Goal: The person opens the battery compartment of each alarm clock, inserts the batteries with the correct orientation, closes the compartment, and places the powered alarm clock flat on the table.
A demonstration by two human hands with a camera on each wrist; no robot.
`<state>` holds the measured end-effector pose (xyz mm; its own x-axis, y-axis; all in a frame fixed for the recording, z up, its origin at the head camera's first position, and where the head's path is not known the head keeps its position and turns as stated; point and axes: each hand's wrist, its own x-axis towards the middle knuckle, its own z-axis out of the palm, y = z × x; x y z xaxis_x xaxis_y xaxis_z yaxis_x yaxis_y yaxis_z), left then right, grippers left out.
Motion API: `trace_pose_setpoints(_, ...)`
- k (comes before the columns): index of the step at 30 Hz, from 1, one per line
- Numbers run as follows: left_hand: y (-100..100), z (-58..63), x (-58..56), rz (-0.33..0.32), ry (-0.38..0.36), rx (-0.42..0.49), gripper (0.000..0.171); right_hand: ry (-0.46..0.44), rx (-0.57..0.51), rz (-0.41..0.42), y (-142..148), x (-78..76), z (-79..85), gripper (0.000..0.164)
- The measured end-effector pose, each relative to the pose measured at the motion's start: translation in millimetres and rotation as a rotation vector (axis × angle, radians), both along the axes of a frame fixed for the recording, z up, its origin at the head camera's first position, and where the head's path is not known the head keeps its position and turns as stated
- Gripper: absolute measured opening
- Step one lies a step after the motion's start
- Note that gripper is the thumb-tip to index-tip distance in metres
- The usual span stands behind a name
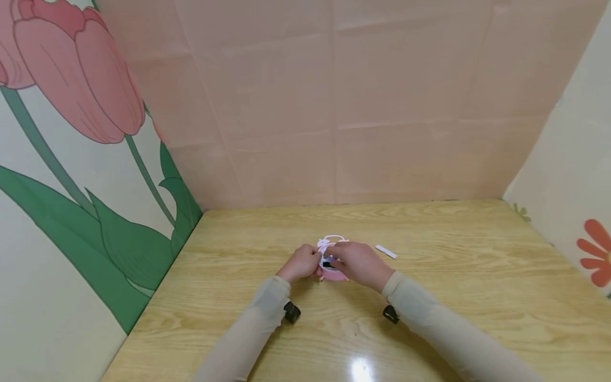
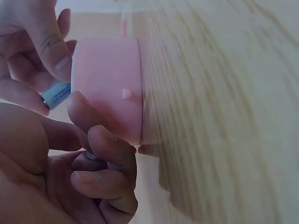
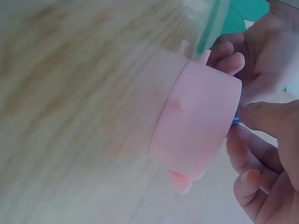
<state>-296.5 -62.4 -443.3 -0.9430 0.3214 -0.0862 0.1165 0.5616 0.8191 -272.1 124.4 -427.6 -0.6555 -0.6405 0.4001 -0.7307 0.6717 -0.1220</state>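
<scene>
A small pink alarm clock [image 1: 334, 275] lies on the table, its round pink side wall [image 2: 107, 84] showing in both wrist views. My left hand [image 1: 304, 262] grips the clock's edge from the left, thumb and fingers bent against the rim. Above the clock's upturned side, my right hand [image 1: 361, 263] pinches a blue cylindrical battery [image 2: 57, 95] between thumb and fingers. One end of the battery is against the clock; in the right wrist view only a sliver of the battery [image 3: 236, 121] shows. The fingers partly hide the clock's upturned side, where a dark patch shows.
A flat white strip [image 1: 385, 251] lies on the wooden table [image 1: 453, 297], right of the clock. A pink backdrop [image 1: 334, 106] stands behind the table. Flower-patterned walls flank it on both sides. A black wrist device [image 1: 292, 312] sits at the left cuff.
</scene>
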Motion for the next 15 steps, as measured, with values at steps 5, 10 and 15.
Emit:
trace_pose_setpoints(5,-0.5,-2.6,-2.8,0.001,-0.021,-0.007,0.035,0.019,0.058,0.022,-1.8,-0.2,-1.7,0.015)
trace_pose_setpoints(10,-1.5,-4.3,-3.2,0.003,-0.027,0.001,0.034,0.025,0.049,0.031,-1.9,0.0,-3.8,0.017)
trace_pose_setpoints(15,-1.2,-3.2,-2.5,0.005,-0.008,-0.015,0.034,0.037,0.021,0.059,-1.6,-1.0,-4.4,0.016)
